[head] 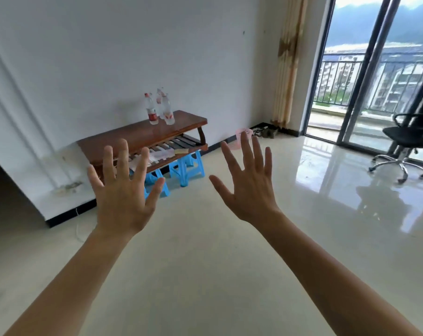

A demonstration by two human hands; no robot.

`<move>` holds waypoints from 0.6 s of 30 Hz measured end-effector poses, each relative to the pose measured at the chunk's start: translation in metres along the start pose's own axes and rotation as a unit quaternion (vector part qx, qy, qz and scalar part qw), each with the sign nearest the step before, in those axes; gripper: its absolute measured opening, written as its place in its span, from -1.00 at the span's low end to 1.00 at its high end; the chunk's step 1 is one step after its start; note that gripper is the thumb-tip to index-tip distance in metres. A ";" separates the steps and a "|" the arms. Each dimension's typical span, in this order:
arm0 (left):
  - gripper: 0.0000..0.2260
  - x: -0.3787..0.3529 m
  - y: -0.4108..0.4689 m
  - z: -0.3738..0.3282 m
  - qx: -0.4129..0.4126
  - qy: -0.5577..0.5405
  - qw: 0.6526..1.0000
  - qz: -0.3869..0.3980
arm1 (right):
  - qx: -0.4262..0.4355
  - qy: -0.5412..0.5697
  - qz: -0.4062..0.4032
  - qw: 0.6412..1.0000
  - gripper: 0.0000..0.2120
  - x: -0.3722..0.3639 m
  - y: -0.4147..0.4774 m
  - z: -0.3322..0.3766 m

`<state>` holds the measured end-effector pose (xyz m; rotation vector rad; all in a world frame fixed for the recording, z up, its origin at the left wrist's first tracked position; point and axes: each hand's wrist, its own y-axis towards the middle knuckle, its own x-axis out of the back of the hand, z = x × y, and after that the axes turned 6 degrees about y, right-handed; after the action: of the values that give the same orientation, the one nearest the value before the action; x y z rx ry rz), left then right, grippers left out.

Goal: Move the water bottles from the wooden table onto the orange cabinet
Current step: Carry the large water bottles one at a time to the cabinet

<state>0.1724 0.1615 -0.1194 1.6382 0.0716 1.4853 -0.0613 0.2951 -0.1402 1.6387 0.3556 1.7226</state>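
Note:
Three clear water bottles stand upright near the right end of the wooden table (pixel 132 135), against the white wall. One bottle (pixel 151 109) has a red cap and red label, a second bottle (pixel 168 110) stands to its right, and a third bottle (pixel 160 98) is partly hidden behind them. My left hand (pixel 123 192) and my right hand (pixel 249 184) are raised in front of me, fingers spread, palms away, holding nothing. Both hands are well short of the table. No orange cabinet is in view.
Blue plastic stools (pixel 186 167) stand under the table, whose slatted lower shelf (pixel 166 150) holds flat items. A pink basket (pixel 242 138) and shoes (pixel 266 132) lie by the curtain. A black office chair (pixel 404 139) stands by the glass balcony door (pixel 365 69). Glossy tiled floor stretches between me and the table.

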 end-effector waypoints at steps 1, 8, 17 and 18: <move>-0.37 -0.011 0.010 0.007 0.015 0.004 1.000 0.003 | 0.008 0.013 0.005 1.000 -0.27 -0.017 0.019 0.001; -0.37 -0.095 0.072 0.072 0.066 0.045 0.997 0.007 | 0.071 0.102 0.032 0.992 -0.28 -0.133 0.125 0.035; -0.36 -0.246 0.219 0.144 0.086 0.006 0.996 0.019 | 0.066 0.078 0.029 0.994 -0.30 -0.277 0.285 0.035; -0.36 -0.261 0.240 0.152 0.089 0.000 0.996 0.026 | 0.058 0.080 0.026 0.995 -0.30 -0.291 0.306 0.035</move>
<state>0.1047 -0.2171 -0.1505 1.7937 0.1657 1.5546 -0.1419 -0.1208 -0.1563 1.6083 0.5016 1.9093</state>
